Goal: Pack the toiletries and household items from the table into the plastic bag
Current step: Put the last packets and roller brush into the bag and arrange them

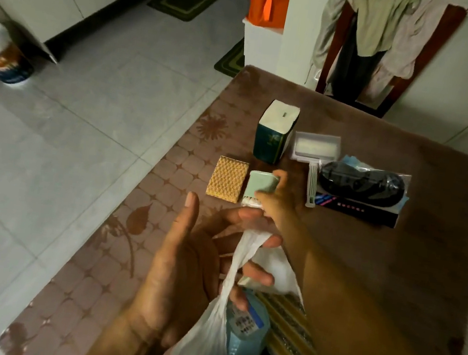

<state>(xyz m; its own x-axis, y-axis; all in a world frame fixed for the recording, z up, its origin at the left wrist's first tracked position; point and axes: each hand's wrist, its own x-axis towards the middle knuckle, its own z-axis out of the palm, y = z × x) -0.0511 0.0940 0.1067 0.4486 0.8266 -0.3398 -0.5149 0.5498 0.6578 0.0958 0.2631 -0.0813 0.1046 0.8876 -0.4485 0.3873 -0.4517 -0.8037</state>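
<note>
fingers of the right hand are closing around a pale green pack on the table, thumb on one side and fingertips on the other; the view is a little blurred, so whether it is already lifted or only gripped is hard to tell. the left hand sits nearer the person than the pack, palm up, its fingers curled around the twisted handle of a white plastic bag and holding the mouth partly open. inside the bag a bluish packet with a barcode label shows through.

taking the green pack as the landmark: a tan woven pad lies just beside it on the left. a tall dark green tissue pack stands behind it. to its right lie a white razor, a clear box, a dark item in a clear wrapper and a dark flat box under that wrapper, all still waiting to be packed.

to do this step well, the grip on the green pack should be firm across its narrow sides, the pack lifted clear of the tan pad without dragging it, then brought back over the bag. the left hand would likely need to spread the handle wider so the opening gapes before the pack drops in.
</note>
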